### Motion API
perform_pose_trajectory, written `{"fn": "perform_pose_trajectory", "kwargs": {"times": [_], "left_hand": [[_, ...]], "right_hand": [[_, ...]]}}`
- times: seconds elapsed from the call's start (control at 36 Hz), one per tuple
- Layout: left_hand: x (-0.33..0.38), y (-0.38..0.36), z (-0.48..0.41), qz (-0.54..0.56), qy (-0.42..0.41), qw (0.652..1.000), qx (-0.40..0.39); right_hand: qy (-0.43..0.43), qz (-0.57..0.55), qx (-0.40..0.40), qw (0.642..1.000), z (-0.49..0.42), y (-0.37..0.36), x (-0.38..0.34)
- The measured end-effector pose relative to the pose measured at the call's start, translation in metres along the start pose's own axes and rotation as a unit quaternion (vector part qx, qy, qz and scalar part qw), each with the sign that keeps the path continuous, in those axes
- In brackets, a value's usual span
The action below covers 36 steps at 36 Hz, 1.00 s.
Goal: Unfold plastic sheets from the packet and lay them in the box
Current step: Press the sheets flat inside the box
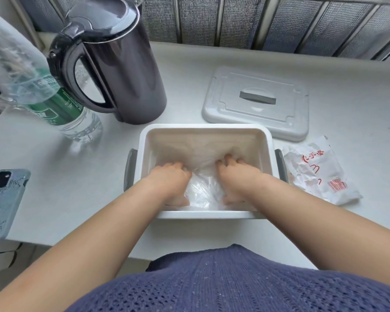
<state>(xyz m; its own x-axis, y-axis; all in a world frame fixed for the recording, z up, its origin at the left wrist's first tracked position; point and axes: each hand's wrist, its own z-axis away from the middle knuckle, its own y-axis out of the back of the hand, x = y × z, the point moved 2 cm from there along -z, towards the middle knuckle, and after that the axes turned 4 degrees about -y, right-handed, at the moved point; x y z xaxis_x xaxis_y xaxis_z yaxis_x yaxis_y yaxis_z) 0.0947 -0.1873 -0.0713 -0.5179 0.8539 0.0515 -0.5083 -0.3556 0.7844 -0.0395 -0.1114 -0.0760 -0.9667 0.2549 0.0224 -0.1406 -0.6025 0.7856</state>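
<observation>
A white box [204, 131] with grey side handles stands on the table in front of me. A thin clear plastic sheet [203, 188] lies crumpled across its floor. Both hands are down inside the box. My left hand [170, 183] presses on the sheet's left part, fingers bent downward and thumb spread toward me. My right hand [233, 180] presses on the right part the same way. The fingertips are hidden in the plastic. The packet [318, 172], white with red print, lies crumpled on the table just right of the box.
The box's grey lid [257, 102] lies behind the box to the right. A dark kettle [115, 64] and a water bottle [54, 100] stand at the back left. A phone [2, 199] lies near the left edge.
</observation>
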Motion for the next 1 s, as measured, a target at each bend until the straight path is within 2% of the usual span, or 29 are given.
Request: {"fn": "perform_pose_trajectory", "kwargs": {"times": [0.14,0.22,0.28,0.33,0.42,0.5,0.58,0.67,0.72,0.78,0.81,0.89,0.94,1.0], "left_hand": [[0.004,0.025,0.016,0.066,0.002,0.996,0.067],[0.009,0.041,0.028,0.107,0.026,0.986,0.128],[0.016,0.049,0.034,0.130,0.033,0.974,0.180],[0.031,0.057,0.037,0.147,0.030,0.959,0.241],[0.056,0.060,0.034,0.186,0.019,0.927,0.324],[0.090,0.061,0.026,0.212,-0.017,0.888,0.408],[0.134,0.062,0.017,0.201,-0.070,0.851,0.481],[0.186,0.059,0.008,0.157,-0.128,0.820,0.536],[0.213,0.052,0.002,0.130,-0.171,0.821,0.529],[0.232,0.036,-0.011,0.124,-0.185,0.843,0.489],[0.239,0.028,-0.021,0.136,-0.175,0.859,0.462],[0.244,0.010,-0.041,0.203,-0.064,0.910,0.356],[0.235,-0.007,-0.052,0.240,0.018,0.936,0.255],[0.233,-0.022,-0.060,0.256,0.051,0.940,0.219]], "right_hand": [[0.035,-0.027,0.040,0.998,0.020,0.027,0.007],[0.056,-0.097,0.124,0.986,0.033,0.043,0.017],[0.073,-0.196,0.217,0.954,0.042,0.048,0.026],[0.091,-0.292,0.319,0.897,0.051,0.049,0.038],[0.060,-0.385,0.394,0.832,0.059,0.044,0.060],[-0.009,-0.419,0.377,0.826,0.065,0.030,0.089],[-0.069,-0.422,0.315,0.847,0.069,0.009,0.125],[-0.088,-0.398,0.246,0.880,0.071,-0.013,0.152],[-0.076,-0.413,0.180,0.890,0.069,-0.027,0.162],[-0.068,-0.432,0.102,0.894,0.068,-0.041,0.169],[-0.068,-0.406,0.074,0.909,0.068,-0.050,0.174],[-0.081,-0.332,0.047,0.939,0.067,-0.071,0.189],[-0.083,-0.346,0.043,0.934,0.068,-0.079,0.196],[-0.083,-0.365,0.044,0.926,0.067,-0.083,0.204]]}}
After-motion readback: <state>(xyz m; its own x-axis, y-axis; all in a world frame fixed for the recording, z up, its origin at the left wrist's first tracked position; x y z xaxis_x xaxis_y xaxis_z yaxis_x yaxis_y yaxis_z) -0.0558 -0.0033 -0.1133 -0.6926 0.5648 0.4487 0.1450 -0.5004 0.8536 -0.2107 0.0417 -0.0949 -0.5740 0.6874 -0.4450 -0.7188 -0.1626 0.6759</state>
